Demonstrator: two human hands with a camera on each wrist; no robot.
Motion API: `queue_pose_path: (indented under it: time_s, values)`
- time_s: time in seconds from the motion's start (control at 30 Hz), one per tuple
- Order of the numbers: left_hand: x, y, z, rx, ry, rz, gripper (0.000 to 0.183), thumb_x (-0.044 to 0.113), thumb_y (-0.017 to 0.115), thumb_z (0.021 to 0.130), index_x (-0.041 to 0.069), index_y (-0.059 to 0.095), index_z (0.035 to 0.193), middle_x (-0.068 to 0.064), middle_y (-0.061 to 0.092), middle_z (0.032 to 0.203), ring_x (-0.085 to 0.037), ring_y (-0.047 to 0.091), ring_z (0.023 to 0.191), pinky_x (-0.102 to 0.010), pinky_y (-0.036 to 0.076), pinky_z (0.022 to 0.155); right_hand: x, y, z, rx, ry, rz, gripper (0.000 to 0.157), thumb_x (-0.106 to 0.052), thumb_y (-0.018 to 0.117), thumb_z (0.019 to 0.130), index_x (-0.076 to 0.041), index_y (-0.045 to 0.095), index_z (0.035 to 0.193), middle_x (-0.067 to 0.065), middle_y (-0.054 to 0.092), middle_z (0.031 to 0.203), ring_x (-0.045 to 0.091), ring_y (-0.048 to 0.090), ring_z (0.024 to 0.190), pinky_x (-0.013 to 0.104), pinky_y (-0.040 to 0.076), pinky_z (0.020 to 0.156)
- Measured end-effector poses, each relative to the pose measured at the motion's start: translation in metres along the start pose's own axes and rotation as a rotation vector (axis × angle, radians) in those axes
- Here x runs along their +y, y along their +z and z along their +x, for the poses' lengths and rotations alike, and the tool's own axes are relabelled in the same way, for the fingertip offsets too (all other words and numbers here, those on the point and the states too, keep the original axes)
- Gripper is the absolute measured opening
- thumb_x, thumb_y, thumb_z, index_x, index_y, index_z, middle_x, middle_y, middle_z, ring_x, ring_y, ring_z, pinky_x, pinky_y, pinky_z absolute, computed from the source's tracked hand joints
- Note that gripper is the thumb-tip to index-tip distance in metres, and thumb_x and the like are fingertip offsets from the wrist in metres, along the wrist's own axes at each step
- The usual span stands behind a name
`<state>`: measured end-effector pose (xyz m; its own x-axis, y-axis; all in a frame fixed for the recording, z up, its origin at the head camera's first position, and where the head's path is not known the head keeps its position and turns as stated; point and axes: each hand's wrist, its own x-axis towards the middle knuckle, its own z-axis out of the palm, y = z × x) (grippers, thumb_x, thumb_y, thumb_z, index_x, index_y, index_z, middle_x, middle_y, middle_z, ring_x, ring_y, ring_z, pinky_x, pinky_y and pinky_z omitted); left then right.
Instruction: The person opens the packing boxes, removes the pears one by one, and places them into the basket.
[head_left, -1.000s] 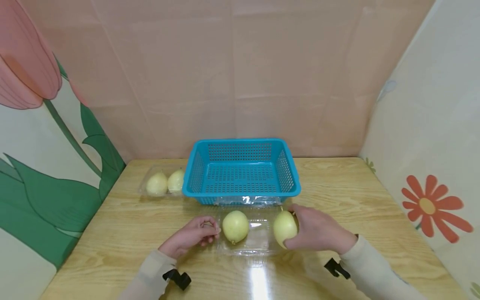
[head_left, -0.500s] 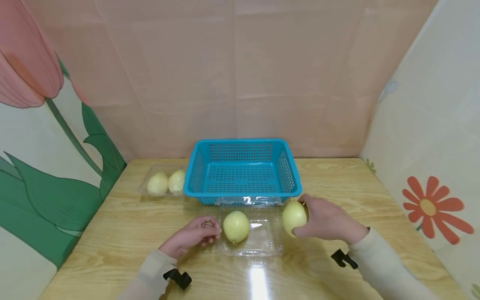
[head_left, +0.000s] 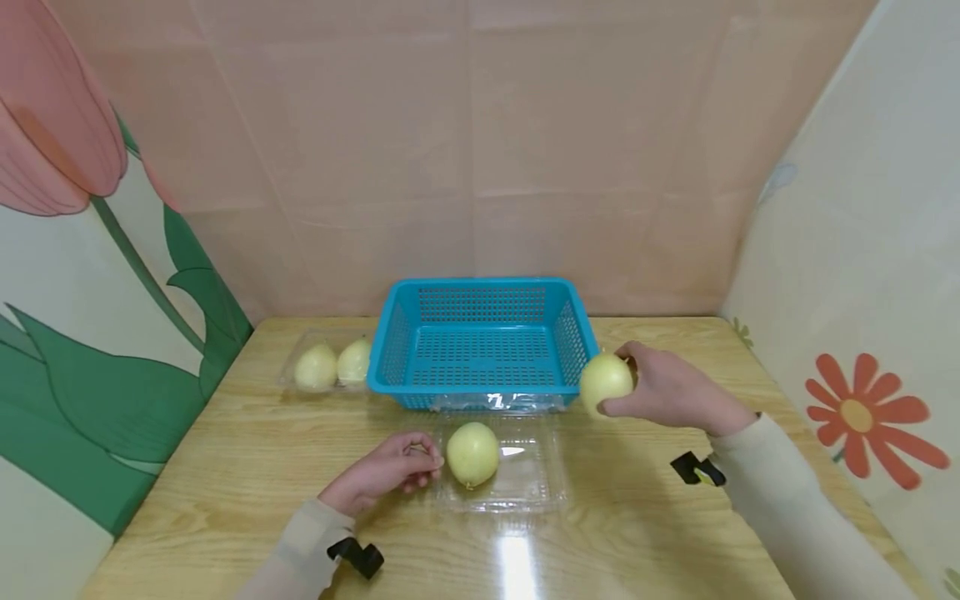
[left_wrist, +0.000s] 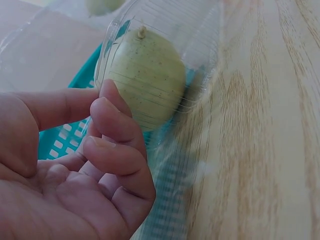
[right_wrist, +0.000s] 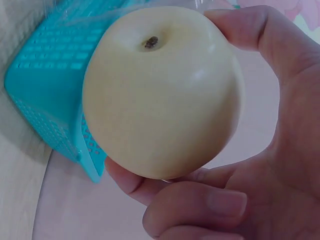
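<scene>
My right hand (head_left: pixel 663 387) holds a pale yellow-green pear (head_left: pixel 606 383) between thumb and fingers, raised beside the right front corner of the blue basket (head_left: pixel 381 367). In the right wrist view the pear (right_wrist: pixel 160 100) fills the middle, its brown-tipped end toward the camera. A clear plastic clamshell box (head_left: pixel 528 479) lies in front of the basket, with another pear (head_left: pixel 472 456) at its left side. At that box's left edge, my left hand (head_left: pixel 390 471) pinches the rim with thumb and forefinger; the left wrist view shows the fingertips (left_wrist: pixel 107 92) right at the clear wall.
Behind on the left, a second clear box (head_left: pixel 296 354) with two pears (head_left: pixel 315 368) stands against the basket's left side. A wooden table (head_left: pixel 225 500) carries everything. A pink backdrop (head_left: pixel 337 167) rises at the table's back, and flower-printed panels flank it.
My right hand has lifted the pear out of the front box's right side and carried it up and back toward the basket's corner. My left hand has stayed in place.
</scene>
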<state>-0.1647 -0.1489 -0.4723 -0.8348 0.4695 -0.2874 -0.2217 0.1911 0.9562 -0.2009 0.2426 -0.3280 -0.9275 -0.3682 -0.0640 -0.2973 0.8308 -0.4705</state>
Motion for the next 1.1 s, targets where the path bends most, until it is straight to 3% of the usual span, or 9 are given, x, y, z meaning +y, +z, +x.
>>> queue_pose_path:
  time_s: [0.23,0.47,0.87,1.1]
  values:
    - [0.001,0.002,0.001,-0.014,0.006,0.005,0.018,0.018,0.066,0.095,0.003,0.057,0.101,-0.007,0.066,0.086,-0.012,0.051,0.067,-0.021,0.041,0.056,0.001,-0.006,0.012,0.035,0.009,0.003,0.075,-0.044,0.079,0.077,0.006,0.049,0.124,0.011,0.064,0.097,0.02,0.057,0.073,0.033,0.046,0.059]
    - [0.001,0.003,0.003,-0.02,0.027,0.012,0.016,0.016,0.064,0.095,0.002,0.056,0.1,-0.006,0.065,0.086,-0.011,0.051,0.067,-0.02,0.04,0.055,0.001,-0.011,0.033,0.058,0.022,-0.016,0.082,-0.047,0.079,0.078,0.005,0.043,0.131,0.023,0.062,0.116,0.025,0.061,0.082,0.034,0.049,0.064]
    - [0.001,0.002,-0.001,-0.014,0.014,0.013,0.015,0.016,0.065,0.095,0.004,0.056,0.099,-0.005,0.066,0.086,-0.011,0.052,0.067,-0.019,0.041,0.055,0.002,-0.006,0.069,0.056,-0.012,0.011,0.073,-0.036,0.081,0.075,0.006,0.047,0.125,0.016,0.063,0.102,0.024,0.059,0.077,0.033,0.049,0.062]
    - [-0.001,0.001,-0.002,-0.001,0.006,0.011,0.015,0.015,0.064,0.095,0.004,0.056,0.099,-0.007,0.066,0.087,-0.012,0.052,0.068,-0.02,0.042,0.056,-0.002,-0.002,0.093,0.032,-0.017,-0.027,0.075,-0.038,0.078,0.076,0.005,0.046,0.128,0.016,0.064,0.108,0.025,0.059,0.081,0.034,0.05,0.066]
